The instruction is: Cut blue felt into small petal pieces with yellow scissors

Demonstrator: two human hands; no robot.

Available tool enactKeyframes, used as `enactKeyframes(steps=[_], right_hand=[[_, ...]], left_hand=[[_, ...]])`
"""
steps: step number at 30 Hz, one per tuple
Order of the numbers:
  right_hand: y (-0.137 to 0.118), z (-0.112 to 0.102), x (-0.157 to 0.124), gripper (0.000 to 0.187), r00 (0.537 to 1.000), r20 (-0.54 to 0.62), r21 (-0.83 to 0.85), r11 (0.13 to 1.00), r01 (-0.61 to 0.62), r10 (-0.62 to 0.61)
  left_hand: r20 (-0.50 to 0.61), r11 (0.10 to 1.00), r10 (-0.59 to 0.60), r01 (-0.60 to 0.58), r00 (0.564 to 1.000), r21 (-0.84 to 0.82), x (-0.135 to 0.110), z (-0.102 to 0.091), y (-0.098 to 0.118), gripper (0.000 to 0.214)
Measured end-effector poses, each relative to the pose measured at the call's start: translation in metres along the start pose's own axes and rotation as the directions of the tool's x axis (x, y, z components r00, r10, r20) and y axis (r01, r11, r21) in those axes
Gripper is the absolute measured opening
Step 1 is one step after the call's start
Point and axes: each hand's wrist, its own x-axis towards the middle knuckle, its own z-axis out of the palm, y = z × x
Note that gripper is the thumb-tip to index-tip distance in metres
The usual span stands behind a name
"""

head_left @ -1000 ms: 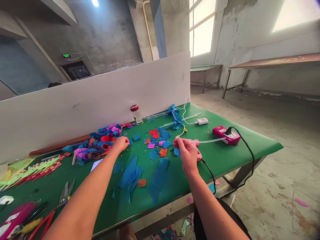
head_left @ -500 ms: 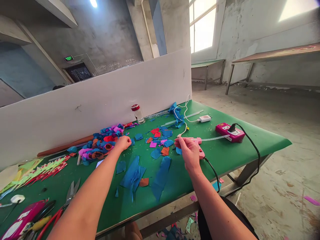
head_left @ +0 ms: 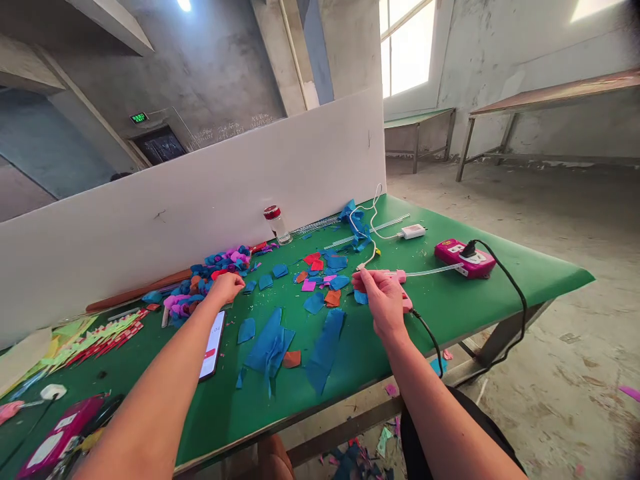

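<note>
My left hand (head_left: 227, 289) is closed, fingers curled, at the right edge of a pile of rolled paper flowers (head_left: 187, 293) in blue, purple, brown and red. What its fingertips hold, if anything, is hidden. My right hand (head_left: 384, 303) is pinched over a pink glue gun (head_left: 406, 303), which lies on the table partly behind it. A clear glue stick (head_left: 434, 271) sticks out of the gun's back. The end of a white cable (head_left: 373, 253) meets the right fingertips; whether they grip it I cannot tell. Cut blue squares (head_left: 314, 303) lie between the hands.
Blue crepe strips (head_left: 324, 350) lie in front, with a phone (head_left: 213, 347) beside my left forearm. A magenta power strip (head_left: 465, 259) with a black cord sits right. A lidded glass jar (head_left: 277, 225) stands by the white partition (head_left: 210, 187). Folded paper strips (head_left: 107, 337) lie left.
My left hand has moved left, from beside the blue squares to the flower pile, uncovering more of the phone. My right hand stays by the glue gun. The view has shifted slightly.
</note>
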Motion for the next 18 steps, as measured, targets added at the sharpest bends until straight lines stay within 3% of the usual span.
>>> enactKeyframes(steps=[5, 9, 18], right_hand=[[0.001, 0.002, 0.0, 0.036, 1.0, -0.003, 0.028, 1.0, -0.008, 0.008], [0.0, 0.002, 0.001, 0.038, 0.999, -0.011, 0.052, 0.998, -0.031, 0.032], [-0.003, -0.002, 0.003, 0.039, 0.998, -0.015, 0.07, 0.996, -0.059, 0.06]], left_hand=[[-0.019, 0.997, 0.076, -0.076, 0.997, -0.025, 0.004, 0.013, 0.029, 0.033], [-0.011, 0.997, 0.07, -0.07, 0.997, -0.029, 0.016, 0.026, 0.052, 0.033], [-0.033, 0.999, 0.013, -0.015, 0.999, -0.041, 0.023, 0.038, 0.06, 0.033]])
